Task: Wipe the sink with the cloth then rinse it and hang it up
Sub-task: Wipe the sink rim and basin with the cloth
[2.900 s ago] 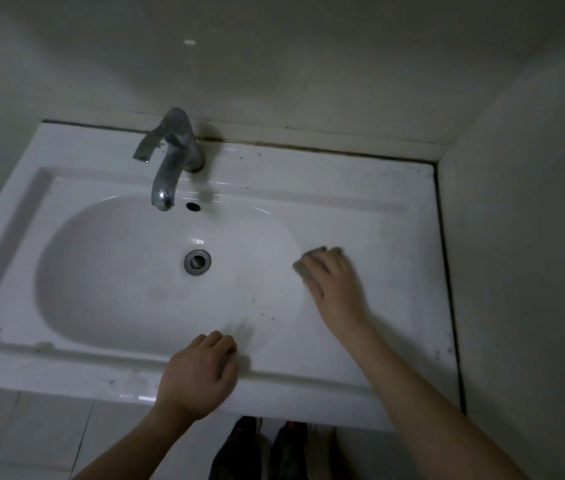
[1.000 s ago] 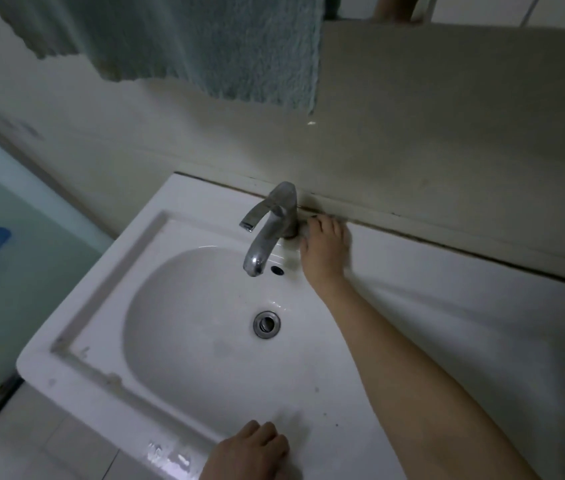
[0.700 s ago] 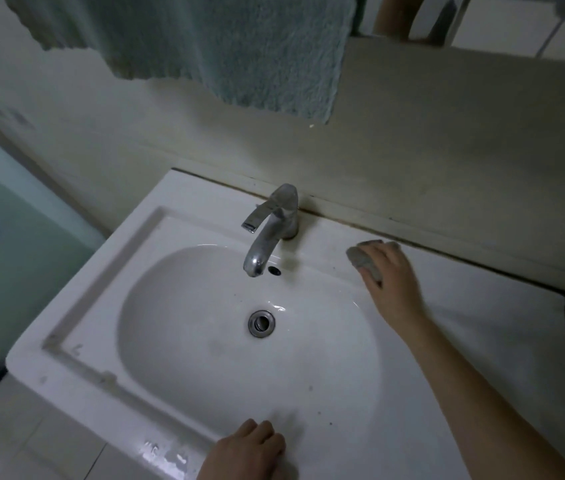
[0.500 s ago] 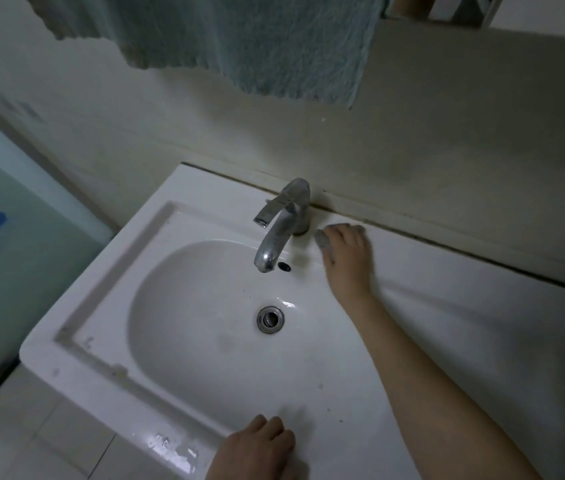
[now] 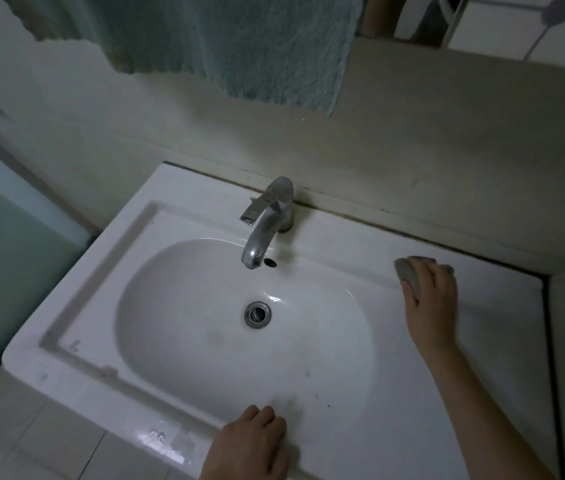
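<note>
Since half a second ago the right hand (image 5: 430, 299) has slid away from the faucet (image 5: 267, 223), along the back ledge of the sink (image 5: 108, 278) toward its right end; the view has tilted up a little too. The left hand (image 5: 250, 441) has not shifted from the front rim.

Right hand: palm down on the ledge, well right of the faucet, fingers curled over a small grey cloth (image 5: 408, 276) and pressing it to the porcelain. Only the cloth's left edge shows past the fingertips — the rest is hidden under the hand, so its full size and shape cannot be made out.

Left hand: loosely curled, empty, knuckles up, resting on the near rim in front of the faucet. Its wrist is cut off by the bottom edge of the frame.

Below the faucet spout sits the overflow hole (image 5: 269, 261), then the drain (image 5: 257, 314) at the basin's centre. Small dark specks dot the basin wall near the left hand. No water is visible at the spout.

Above and behind the faucet hangs a teal towel (image 5: 239, 46), its top cut off by the frame. To the towel's right a mirror (image 5: 482, 22) edge shows a dim, partial reflection — too dark to read.
</note>
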